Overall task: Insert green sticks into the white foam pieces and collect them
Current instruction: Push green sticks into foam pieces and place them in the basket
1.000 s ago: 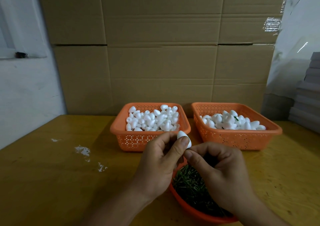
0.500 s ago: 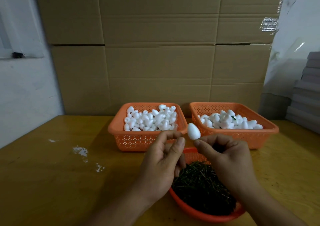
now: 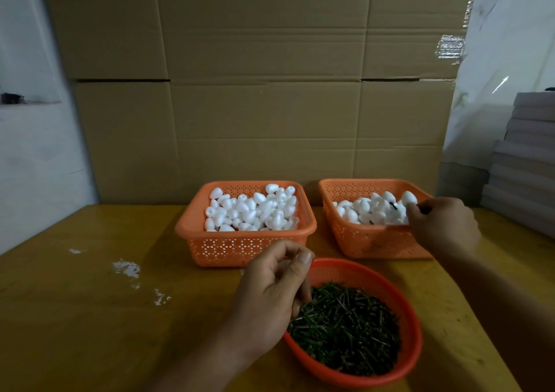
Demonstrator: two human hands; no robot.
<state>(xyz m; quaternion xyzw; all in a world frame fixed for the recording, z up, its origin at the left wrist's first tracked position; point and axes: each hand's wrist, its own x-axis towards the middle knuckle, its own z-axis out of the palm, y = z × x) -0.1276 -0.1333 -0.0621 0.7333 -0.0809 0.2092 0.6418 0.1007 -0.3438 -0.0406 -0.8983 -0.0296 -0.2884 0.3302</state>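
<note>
The right hand is now over the near right corner of the right basket, at the back of the tabletop. Half a second ago it held a finished foam piece in front of the person; now this piece is out of the fingers, and I cannot tell which one it is in the finished pile. Its fingers are curled and seem empty. The left hand is loosely curled, holding nothing, at the left rim of the stick bowl. In my judgement one cycle is complete; the next foam piece comes from the left basket.
</note>
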